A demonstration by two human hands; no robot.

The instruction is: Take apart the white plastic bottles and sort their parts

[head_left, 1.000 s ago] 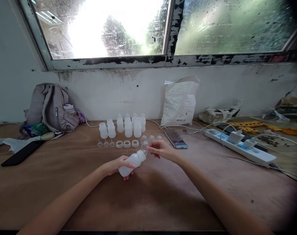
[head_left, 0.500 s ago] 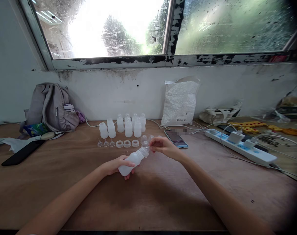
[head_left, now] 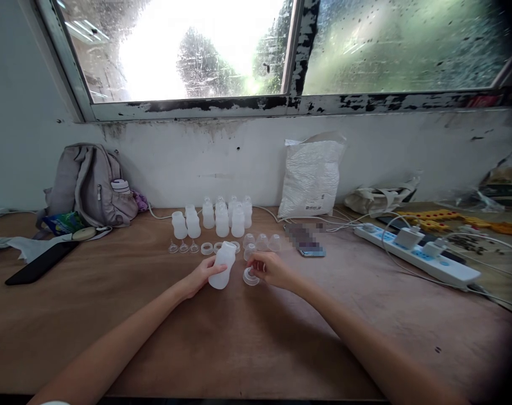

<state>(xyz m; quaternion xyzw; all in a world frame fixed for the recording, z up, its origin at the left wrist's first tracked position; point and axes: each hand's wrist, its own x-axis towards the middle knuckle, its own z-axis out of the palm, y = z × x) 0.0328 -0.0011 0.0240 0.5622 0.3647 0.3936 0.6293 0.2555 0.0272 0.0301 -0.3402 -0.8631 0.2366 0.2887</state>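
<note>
My left hand [head_left: 200, 277] is wrapped round a frosted white baby bottle [head_left: 222, 268], which leans slightly right with its neck uncovered. To its right, my right hand [head_left: 271, 270] pinches a clear bottle nipple seated in a ring [head_left: 251, 278], low over the table or touching it; I cannot tell which. Just behind that hand are several clear dome caps [head_left: 262, 242]. Several white rings [head_left: 207, 248] lie in a row behind the bottle, partly hidden by it. Left of them sit three loose nipples [head_left: 184, 246]. Further back several frosted bottles [head_left: 222, 220] stand upright.
A phone [head_left: 310, 248] lies right of the caps, with a white power strip [head_left: 416, 256] and cables beyond. A white padded bag [head_left: 310, 177] leans on the wall. At left are a grey backpack [head_left: 89, 185] and a flat black object [head_left: 40, 263].
The nipple and ring have come off the bottle's neck in my right hand, which has moved slightly down. My left hand has tipped the bottle more upright.
</note>
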